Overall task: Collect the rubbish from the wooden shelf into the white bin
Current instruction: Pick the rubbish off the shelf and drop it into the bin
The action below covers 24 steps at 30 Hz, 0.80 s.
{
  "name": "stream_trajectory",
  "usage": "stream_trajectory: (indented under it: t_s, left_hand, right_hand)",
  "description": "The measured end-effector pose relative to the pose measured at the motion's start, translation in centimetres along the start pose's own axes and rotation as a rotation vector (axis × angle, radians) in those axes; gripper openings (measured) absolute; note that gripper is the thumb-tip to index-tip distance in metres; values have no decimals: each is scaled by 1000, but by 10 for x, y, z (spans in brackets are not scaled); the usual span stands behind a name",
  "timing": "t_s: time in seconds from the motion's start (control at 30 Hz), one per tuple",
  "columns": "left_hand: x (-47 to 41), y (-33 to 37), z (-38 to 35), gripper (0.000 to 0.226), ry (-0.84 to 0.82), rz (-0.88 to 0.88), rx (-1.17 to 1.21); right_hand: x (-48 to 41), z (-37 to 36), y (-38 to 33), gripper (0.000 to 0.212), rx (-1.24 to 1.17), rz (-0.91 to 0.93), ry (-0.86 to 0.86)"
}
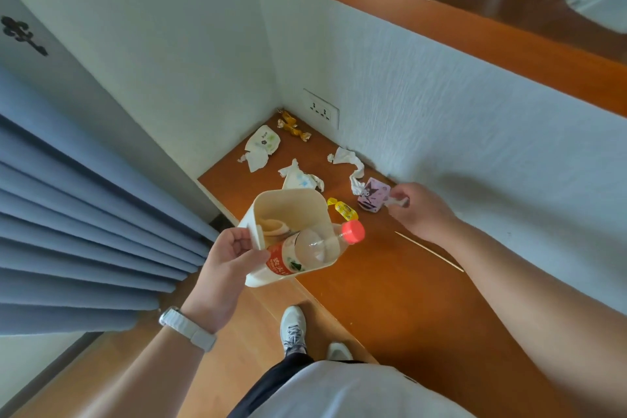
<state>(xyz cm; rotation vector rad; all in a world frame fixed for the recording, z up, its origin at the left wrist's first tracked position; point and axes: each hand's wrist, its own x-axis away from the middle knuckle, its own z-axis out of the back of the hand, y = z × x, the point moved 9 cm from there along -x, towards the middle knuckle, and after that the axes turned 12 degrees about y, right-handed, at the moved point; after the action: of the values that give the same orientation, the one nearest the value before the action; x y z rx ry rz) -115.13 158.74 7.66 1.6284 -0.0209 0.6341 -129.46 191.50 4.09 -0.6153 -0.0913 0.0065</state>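
Note:
My left hand [226, 260] grips the rim of the white bin [288, 204] and holds it tilted beside the wooden shelf [383, 282]. Out of the bin sticks a plastic bottle [315, 248] with a red cap. My right hand [419, 210] rests on the shelf, its fingers pinched on a small white scrap [400, 202] next to a pink cartoon wrapper [373, 195]. A yellow sweet wrapper [342, 209] lies between the bin and the pink wrapper. Crumpled tissues [349, 163], a torn white wrapper [298, 178], a white packet [263, 144] and gold sweet wrappers [293, 127] lie further back.
A thin wooden skewer [429, 251] lies on the shelf near my right forearm. A wall socket [320, 108] sits in the corner above the shelf. Blue curtains [84, 231] hang on the left. My shoes [293, 329] stand on the wooden floor below.

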Motion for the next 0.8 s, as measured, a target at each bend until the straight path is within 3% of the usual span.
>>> stream_trajectory:
  t_s: [0.17, 0.37, 0.47, 0.8]
  left_hand:
    - [-9, -5, -6, 50, -8, 22, -2]
    - [-20, -10, -24, 50, -33, 31, -25]
    - [-23, -12, -32, 48, -51, 34, -37]
    - [-36, -9, -55, 45, -74, 24, -48]
  right_hand:
    - [14, -2, 84, 43, 341, -74, 60]
    - [28, -6, 131, 51, 517, -171, 129]
    - [28, -9, 142, 59, 572, -220, 114]
    - [20, -25, 155, 49, 540, -315, 132]
